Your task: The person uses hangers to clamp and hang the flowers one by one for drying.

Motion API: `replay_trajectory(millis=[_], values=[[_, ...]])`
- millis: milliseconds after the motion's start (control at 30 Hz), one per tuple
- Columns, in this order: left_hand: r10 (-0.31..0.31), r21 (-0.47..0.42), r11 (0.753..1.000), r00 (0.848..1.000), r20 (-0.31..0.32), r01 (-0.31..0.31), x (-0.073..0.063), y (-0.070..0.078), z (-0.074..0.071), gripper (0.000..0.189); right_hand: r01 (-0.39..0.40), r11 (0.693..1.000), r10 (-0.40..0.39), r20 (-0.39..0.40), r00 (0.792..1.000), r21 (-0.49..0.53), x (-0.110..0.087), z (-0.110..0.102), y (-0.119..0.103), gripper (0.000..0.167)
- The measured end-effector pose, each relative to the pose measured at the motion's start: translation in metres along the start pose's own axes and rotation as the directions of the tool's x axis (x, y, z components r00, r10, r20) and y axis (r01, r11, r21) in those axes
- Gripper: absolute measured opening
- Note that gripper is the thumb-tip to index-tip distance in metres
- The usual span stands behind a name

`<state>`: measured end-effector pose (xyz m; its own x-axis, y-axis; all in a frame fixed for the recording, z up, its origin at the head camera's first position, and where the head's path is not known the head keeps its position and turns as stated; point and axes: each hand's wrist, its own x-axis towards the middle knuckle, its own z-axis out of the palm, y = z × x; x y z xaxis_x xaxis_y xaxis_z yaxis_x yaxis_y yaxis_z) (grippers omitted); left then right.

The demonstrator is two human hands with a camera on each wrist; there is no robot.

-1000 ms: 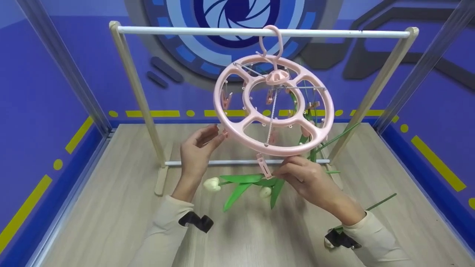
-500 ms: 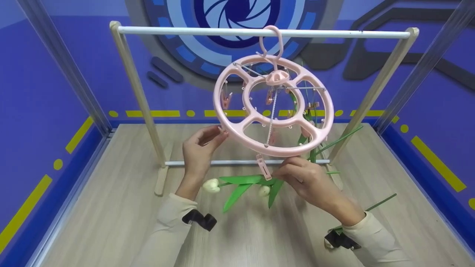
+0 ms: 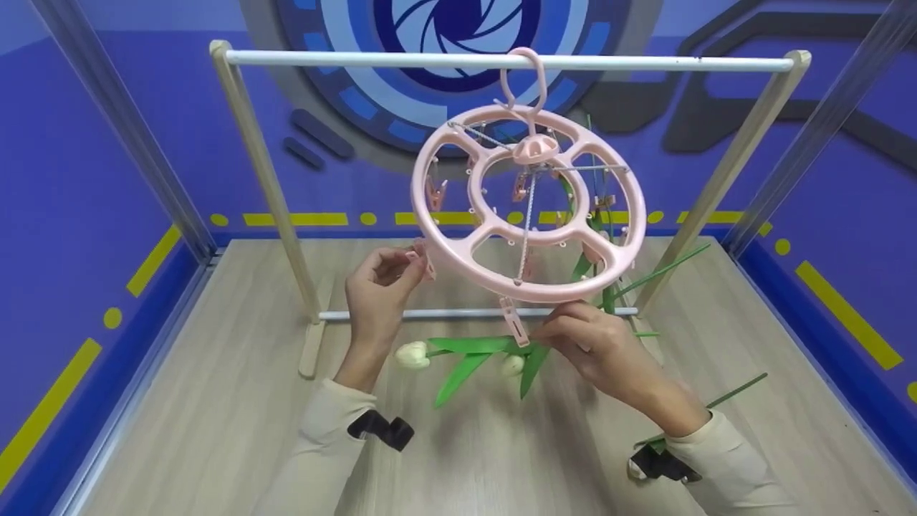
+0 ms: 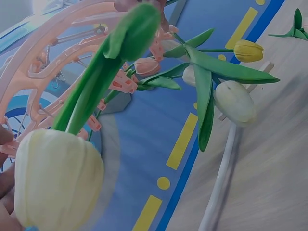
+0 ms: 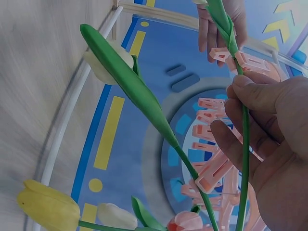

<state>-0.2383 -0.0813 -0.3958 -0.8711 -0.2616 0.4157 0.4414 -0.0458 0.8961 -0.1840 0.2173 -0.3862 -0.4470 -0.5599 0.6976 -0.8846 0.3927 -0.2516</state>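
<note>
A round pink clip hanger [image 3: 544, 292] hangs by its hook from the rack. My right hand [image 3: 602, 347] pinches the green stem [image 5: 244, 144] of an artificial white tulip [image 3: 413, 355] below the hanger's near rim. A pink clip [image 5: 252, 62] is right at that stem, just above my fingertips. At the hanger's left rim, my left hand [image 3: 376, 287] holds another pink clip [image 3: 428, 266] between thumb and fingers. The held tulip's bloom [image 4: 57, 180] looms large in the left wrist view. A second white tulip [image 4: 234, 102] hangs head down beside it.
The rack has a white top bar [image 3: 358, 59] and wooden legs [image 3: 269, 179]. More tulips hang behind the hanger, among them a yellow one [image 5: 48, 206] and a pink one [image 5: 185, 221]. Another tulip stem [image 3: 738, 389] lies on the table by the right sleeve.
My left hand has drawn slightly left from the rim, and the clip at its fingertips now shows more. My right hand stays almost in place with the tulip stem.
</note>
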Motion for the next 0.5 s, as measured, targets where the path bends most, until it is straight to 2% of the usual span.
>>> replay_trajectory(millis=[133,333,500], values=[[0.023,-0.051,0.998,1.000,0.014,-0.022,-0.0017,0.0013,-0.0018,0.019,0.004,1.000,-0.004,-0.001,1.000,0.012,-0.0007,-0.0014,0.0006,0.035],[0.003,-0.111,0.994,1.000,0.020,-0.001,-0.0055,0.0044,-0.0047,0.038,-0.006,0.999,0.006,0.003,1.000,0.037,-0.0025,-0.0033,0.0036,0.036],[0.027,-0.052,0.998,0.999,0.037,-0.026,-0.0087,0.0086,-0.0073,0.044,-0.002,1.000,0.002,0.002,1.000,0.011,-0.0051,-0.0058,0.0070,0.037]])
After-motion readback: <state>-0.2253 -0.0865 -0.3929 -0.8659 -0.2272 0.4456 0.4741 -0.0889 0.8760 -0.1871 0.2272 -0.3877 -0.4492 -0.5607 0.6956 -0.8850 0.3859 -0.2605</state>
